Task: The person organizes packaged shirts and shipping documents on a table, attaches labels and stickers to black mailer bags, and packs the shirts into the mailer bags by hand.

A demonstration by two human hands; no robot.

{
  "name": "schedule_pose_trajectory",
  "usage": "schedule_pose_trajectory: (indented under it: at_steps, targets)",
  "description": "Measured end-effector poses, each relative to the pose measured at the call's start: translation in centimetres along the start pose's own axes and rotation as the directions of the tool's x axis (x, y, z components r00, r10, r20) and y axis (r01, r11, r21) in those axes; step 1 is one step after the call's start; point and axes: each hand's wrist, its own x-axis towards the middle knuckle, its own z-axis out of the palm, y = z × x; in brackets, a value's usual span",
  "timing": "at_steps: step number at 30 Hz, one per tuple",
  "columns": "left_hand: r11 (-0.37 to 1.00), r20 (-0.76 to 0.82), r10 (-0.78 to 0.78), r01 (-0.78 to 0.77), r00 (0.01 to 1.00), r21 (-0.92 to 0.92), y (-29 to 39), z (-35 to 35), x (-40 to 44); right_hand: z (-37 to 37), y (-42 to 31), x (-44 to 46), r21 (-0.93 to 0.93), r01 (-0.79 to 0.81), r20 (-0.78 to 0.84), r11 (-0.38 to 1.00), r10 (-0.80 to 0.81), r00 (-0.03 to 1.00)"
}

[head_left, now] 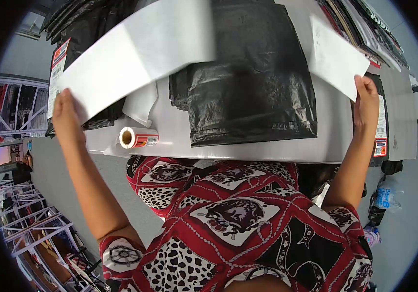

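My left hand (67, 117) pinches the lower left corner of a long, blank white paper strip (131, 56), which arches up over the table's left half and blurs at its far end. My right hand (366, 107) holds a smaller white paper sheet (336, 58) by its corner, thumb and fingers closed; faint print shows near its top left. Between the hands lies a stack of black plastic mailing bags (253, 102), partly covered by the strip. A roll of red and white labels (141, 138) rests on its side near the table's front edge.
More black bags (92, 24) are piled at the back left, and a labelled black parcel (381, 126) lies at the right. Flat packages (365, 29) stand at the back right. Metal racks (43, 233) line the floor at left; a plastic bottle (388, 197) is at right.
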Motion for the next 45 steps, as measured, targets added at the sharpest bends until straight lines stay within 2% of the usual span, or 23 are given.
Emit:
schedule_pose_trajectory:
  at_steps: [3,4,7,10,11,13,14,15,18,20,21,24,25,28,29,31,32,34,37,39,43,44,45]
  targets:
    - [0.848,0.016,0.162,-0.148,0.987,0.51,0.6,-0.7,-0.2,1.9,2.0,-3.3,-0.039,-0.124,0.213,0.992,0.129,0.968]
    - [0.667,0.132,0.427,-0.41,0.895,0.623,-0.6,-0.4,0.1,3.5,2.8,-4.8,-0.034,-0.166,0.291,0.985,0.169,0.942]
    - [0.603,0.197,0.347,-0.379,0.917,0.702,1.3,2.7,-2.2,6.9,5.2,-8.0,-0.109,-0.232,0.344,0.967,0.256,0.904]
    - [0.399,0.215,0.654,-0.572,0.725,0.717,2.4,3.7,-3.2,7.8,7.5,-9.5,-0.235,-0.179,0.325,0.955,0.251,0.912]
    - [0.508,0.179,0.658,-0.607,0.732,0.611,4.2,4.6,-4.8,7.8,7.7,-9.7,-0.274,-0.152,0.32,0.95,0.239,0.917]
    - [0.678,0.423,0.499,-0.644,0.757,0.354,5.4,6.1,-9.0,8.0,7.0,-10.3,-0.372,-0.092,0.291,0.924,0.21,0.933]
    - [0.672,0.673,0.356,-0.678,0.649,0.299,6.3,6.9,-12.4,8.1,6.7,-10.5,-0.418,-0.062,0.284,0.906,0.195,0.939]
    - [0.65,0.818,0.437,-0.76,0.374,0.001,4.6,8.1,-13.9,8.2,6.9,-10.6,-0.479,0.064,0.314,0.876,0.103,0.944]
    - [0.734,0.894,0.338,-0.677,0.294,-0.055,-0.1,10.3,-18.5,8.1,7.3,-10.7,-0.615,0.333,0.397,0.715,-0.084,0.914]
    - [0.741,0.879,0.353,-0.669,0.321,-0.054,-1.9,10.7,-19.1,8.5,6.5,-11.0,-0.695,0.388,0.428,0.605,-0.084,0.9]
    - [0.745,0.869,0.363,-0.665,0.337,-0.053,-2.4,10.7,-19.2,8.6,6.2,-10.9,-0.786,0.36,0.432,0.503,0.029,0.902]
    - [0.732,0.848,0.384,-0.681,0.366,-0.037,-2.6,10.9,-19.3,9.3,3.4,-10.7,-0.84,0.385,0.38,0.381,-0.092,0.92]
    - [0.752,0.84,0.376,-0.659,0.391,-0.03,-2.3,10.8,-19.1,9.3,2.3,-10.6,-0.828,0.365,0.388,0.425,-0.036,0.921]
    - [0.79,0.822,0.363,-0.613,0.439,-0.021,-1.0,10.6,-18.6,9.3,1.6,-12.4,-0.455,0.765,0.788,0.457,-0.193,0.584]
    - [0.782,0.813,0.378,-0.623,0.442,-0.025,-0.8,10.5,-18.3,9.8,1.6,-13.3,-0.433,0.799,0.798,0.417,-0.235,0.555]
    - [0.762,0.801,0.387,-0.647,0.456,0.0,0.2,10.1,-17.5,9.2,2.2,-12.9,-0.496,0.753,0.797,0.432,-0.119,0.593]
    - [0.724,0.842,0.379,-0.69,0.385,-0.011,1.4,9.8,-16.8,9.2,2.4,-12.6,-0.521,0.734,0.796,0.436,-0.063,0.602]
    - [0.654,0.913,0.325,-0.756,0.247,-0.028,4.6,8.3,-15.5,8.9,-2.1,-12.6,-0.438,0.799,0.873,0.412,-0.018,0.488]
    - [0.687,0.924,0.311,-0.724,0.221,-0.057,9.5,6.2,-14.2,7.8,-8.0,-12.5,-0.294,0.808,0.951,0.511,0.071,0.301]
    - [0.646,0.915,0.35,-0.759,0.2,-0.081,11.4,5.2,-13.2,8.3,-10.3,-12.5,-0.332,0.823,0.931,0.461,0.02,0.365]
    - [0.496,0.712,0.493,-0.834,0.499,0.241,11.8,8.2,-11.7,11.1,-9.7,-10.3,-0.487,0.819,0.806,0.302,-0.204,0.555]
    - [0.455,0.602,0.614,-0.852,0.511,0.258,11.1,9.8,-11.8,12.1,-8.5,-9.1,-0.53,0.808,0.757,0.257,-0.286,0.588]
    - [0.546,0.515,0.689,-0.833,0.509,0.093,10.3,11.3,-12.1,13.2,-7.1,-7.9,-0.583,0.783,0.732,0.218,-0.276,0.623]
